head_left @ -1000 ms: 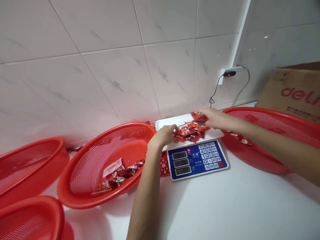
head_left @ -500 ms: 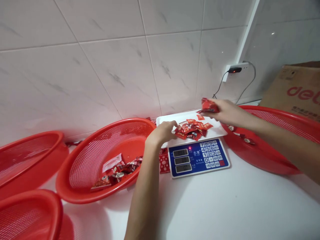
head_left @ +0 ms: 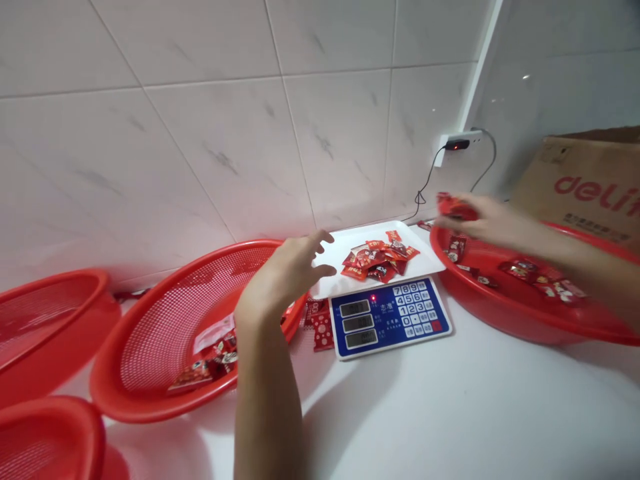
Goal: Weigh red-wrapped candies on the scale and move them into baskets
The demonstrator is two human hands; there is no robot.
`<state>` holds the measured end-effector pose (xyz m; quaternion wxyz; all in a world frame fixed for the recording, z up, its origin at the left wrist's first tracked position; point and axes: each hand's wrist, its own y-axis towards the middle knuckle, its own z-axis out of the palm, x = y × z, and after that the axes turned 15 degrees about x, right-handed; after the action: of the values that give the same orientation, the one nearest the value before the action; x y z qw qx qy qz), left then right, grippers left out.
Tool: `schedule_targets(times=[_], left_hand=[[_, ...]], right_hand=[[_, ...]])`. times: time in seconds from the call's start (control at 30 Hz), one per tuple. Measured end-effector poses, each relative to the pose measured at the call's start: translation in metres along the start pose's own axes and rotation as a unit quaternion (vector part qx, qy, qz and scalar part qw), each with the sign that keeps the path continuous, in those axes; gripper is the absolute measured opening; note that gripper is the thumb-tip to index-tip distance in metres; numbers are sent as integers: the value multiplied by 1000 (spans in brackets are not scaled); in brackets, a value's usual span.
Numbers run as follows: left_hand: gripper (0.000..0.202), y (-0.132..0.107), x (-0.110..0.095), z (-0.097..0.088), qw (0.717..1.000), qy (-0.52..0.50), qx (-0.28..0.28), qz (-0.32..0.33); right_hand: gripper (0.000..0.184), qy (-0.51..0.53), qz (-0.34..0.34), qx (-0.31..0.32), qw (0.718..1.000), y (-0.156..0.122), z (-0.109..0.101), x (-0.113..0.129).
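My left hand (head_left: 287,273) hangs between the middle red basket (head_left: 165,320) and the scale's white pan (head_left: 347,241). Its fingers are curved and apart, and nothing lies between them. Several small red wrapped candies (head_left: 377,259) are heaped on the pan. Above the near side of the right red basket (head_left: 505,327), my right hand (head_left: 493,217) grips red wrapped candies (head_left: 456,208); how many is blurred. More wrapped candies (head_left: 545,277) lie inside that basket under my forearm. The digital scale (head_left: 393,317) has a blue panel with keys and displays.
Red-wrapped packets (head_left: 213,363) lie in the middle basket. Two more red baskets (head_left: 47,320) stand at the left. A red dotted packet (head_left: 323,330) sits beside the scale. A cardboard box (head_left: 575,180) and a wall socket (head_left: 445,153) with cables are at the back right.
My right hand has moved right, from over the pan to over the right basket, still gripping red candies. My left hand has drawn back leftward from the heap with its fingers spread.
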<state>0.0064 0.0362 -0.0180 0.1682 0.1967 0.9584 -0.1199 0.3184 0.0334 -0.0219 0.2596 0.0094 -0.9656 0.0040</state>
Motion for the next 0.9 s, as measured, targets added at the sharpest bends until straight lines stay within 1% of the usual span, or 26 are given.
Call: schedule_targets(times=[0.07,0.13,0.2,0.27,0.3,0.37,0.47,0.57,0.63,0.77,0.83,0.9], left_hand=[[38,-10,1,-3,1000,-11,-20,-5],[38,-17,1,-5,999,-25,-28,-6],[38,-22,0,-6,999,-29,-29,-3],[39,-23,-2,-5,999,-25,-26,-2],[39,-23,-3,-4,999,-23,-24,-2],[40,-23,-4,-2,1000,-20,-22,1],[41,-24,-6,0,1000,-13,-20,18],[40,-26,-8,0,999,-5,-17,28],[41,-25,-9,-1,1000,-2,-15,26],[43,-23,-5,0,999,3,-22,25],[40,-31,-1,3,999,10,-45,27],[24,-52,1,6,998,19,-60,31]], right_hand=[[75,-30,60,-6,998,-21,-17,-22],[76,-62,113,7,992,-37,-25,-49],[72,-63,148,40,986,-47,-23,-77],[68,-37,191,109,975,-53,-15,-99],[66,-26,209,139,968,-54,-10,-108],[66,-22,226,163,960,-55,-2,-121],[62,-30,191,145,970,-54,4,-133],[46,-40,151,123,980,-52,7,-136],[38,-55,142,120,981,-50,8,-135],[35,-71,145,132,978,-48,11,-132],[35,-68,147,130,978,-48,13,-131],[37,-72,142,114,981,-50,14,-131]])
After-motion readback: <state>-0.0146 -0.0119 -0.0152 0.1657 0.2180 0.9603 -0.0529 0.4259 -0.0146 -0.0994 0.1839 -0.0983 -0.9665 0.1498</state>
